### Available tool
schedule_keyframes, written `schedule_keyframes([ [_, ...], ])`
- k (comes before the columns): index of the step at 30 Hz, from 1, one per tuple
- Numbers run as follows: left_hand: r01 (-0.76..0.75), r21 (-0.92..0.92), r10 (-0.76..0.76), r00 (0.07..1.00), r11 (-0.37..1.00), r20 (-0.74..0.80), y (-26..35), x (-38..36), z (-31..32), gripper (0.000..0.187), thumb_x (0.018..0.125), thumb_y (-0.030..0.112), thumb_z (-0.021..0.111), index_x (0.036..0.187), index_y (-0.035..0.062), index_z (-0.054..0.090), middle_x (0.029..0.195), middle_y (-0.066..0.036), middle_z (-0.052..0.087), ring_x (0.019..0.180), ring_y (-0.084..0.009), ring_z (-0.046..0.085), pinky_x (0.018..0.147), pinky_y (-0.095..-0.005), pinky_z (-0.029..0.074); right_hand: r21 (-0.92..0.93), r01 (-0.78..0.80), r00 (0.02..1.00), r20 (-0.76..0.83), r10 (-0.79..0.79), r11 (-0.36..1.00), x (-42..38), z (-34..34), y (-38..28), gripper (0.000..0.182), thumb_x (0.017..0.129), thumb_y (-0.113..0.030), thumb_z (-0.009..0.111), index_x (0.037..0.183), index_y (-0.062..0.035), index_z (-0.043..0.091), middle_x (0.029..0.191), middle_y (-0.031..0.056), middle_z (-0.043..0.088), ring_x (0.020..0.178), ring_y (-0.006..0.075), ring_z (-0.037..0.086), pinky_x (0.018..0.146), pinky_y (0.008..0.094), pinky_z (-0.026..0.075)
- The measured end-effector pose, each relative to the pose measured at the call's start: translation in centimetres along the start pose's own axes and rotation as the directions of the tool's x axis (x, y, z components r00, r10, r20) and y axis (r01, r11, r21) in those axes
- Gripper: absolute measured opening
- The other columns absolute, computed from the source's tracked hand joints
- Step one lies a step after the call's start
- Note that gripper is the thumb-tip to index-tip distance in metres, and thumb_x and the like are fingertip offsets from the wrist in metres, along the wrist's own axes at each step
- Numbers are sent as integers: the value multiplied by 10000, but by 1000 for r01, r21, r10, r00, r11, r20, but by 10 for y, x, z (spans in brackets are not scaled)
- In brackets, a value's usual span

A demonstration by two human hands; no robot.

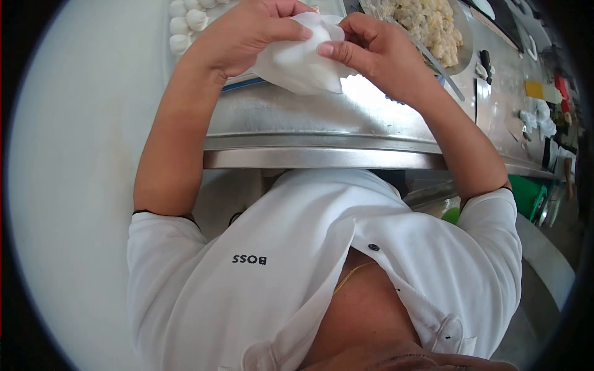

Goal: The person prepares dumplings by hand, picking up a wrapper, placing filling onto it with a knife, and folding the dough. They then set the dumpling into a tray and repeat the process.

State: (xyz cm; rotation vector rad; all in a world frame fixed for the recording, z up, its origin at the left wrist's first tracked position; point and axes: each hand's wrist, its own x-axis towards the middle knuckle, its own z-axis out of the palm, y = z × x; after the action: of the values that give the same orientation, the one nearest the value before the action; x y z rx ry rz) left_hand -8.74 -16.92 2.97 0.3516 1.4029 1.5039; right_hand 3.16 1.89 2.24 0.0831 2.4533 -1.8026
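Near the top edge, both hands pinch a thin, soft white wrapper that hangs in loose folds above the metal worktop. My left hand grips its upper left side, thumb on top and fingers curled beneath. On the other side, my right hand holds the edge between thumb and bent fingers. What lies inside or behind the wrapper is mostly hidden. Just right of my right hand is a metal bowl of pale, chunky filling. A flat metal strip, perhaps a spatula, slants from the bowl beside my right wrist.
Rounded white pieces sit in a tray at upper left. The steel worktop ends in a raised front edge close to my body. Farther right are a black-handled tool, a yellow block and crumpled white material.
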Motion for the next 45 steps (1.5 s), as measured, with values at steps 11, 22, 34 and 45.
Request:
schedule_keyframes([
  [11, 32, -19, -32, 999, 999, 23, -2, 2, -8, 278, 827, -8, 613, 1100, -60, 610, 1008, -124, 676, 865, -191, 666, 787, -314, 548, -129, -44, 983, 172, 66, 991, 5, -21, -6, 159, 885, -181, 676, 933, -45, 611, 738, -22, 605, 711, 42, 567, 616, 213, 454],
  [22, -58, 158, 58, 998, 986, 4, 0, -2, -1, 343, 825, 152, 705, 1119, -6, 627, 982, -41, 658, 879, -119, 620, 800, -266, 498, 54, -198, 973, 131, 189, 979, -8, -20, -4, 155, 894, -125, 612, 991, -5, 602, 869, 40, 630, 738, 100, 619, 662, 239, 522],
  [34, -87, 128, 78, 994, 988, 80, -8, 4, 18, 359, 843, 156, 709, 1155, 6, 616, 1038, -51, 657, 920, -136, 624, 843, -286, 500, 457, -295, 955, 123, 269, 839, -26, -18, 5, 259, 889, -281, 677, 1001, -52, 630, 899, 22, 634, 800, 109, 612, 681, 274, 517],
  [45, -44, 28, 45, 999, 999, -32, 9, -10, 5, 339, 825, 113, 708, 1121, -18, 608, 1018, -69, 659, 901, -147, 646, 816, -295, 528, 710, -182, 962, -15, 273, 681, -18, -40, 24, 197, 918, -182, 624, 1015, -11, 614, 940, 45, 641, 836, 133, 609, 742, 293, 535],
])
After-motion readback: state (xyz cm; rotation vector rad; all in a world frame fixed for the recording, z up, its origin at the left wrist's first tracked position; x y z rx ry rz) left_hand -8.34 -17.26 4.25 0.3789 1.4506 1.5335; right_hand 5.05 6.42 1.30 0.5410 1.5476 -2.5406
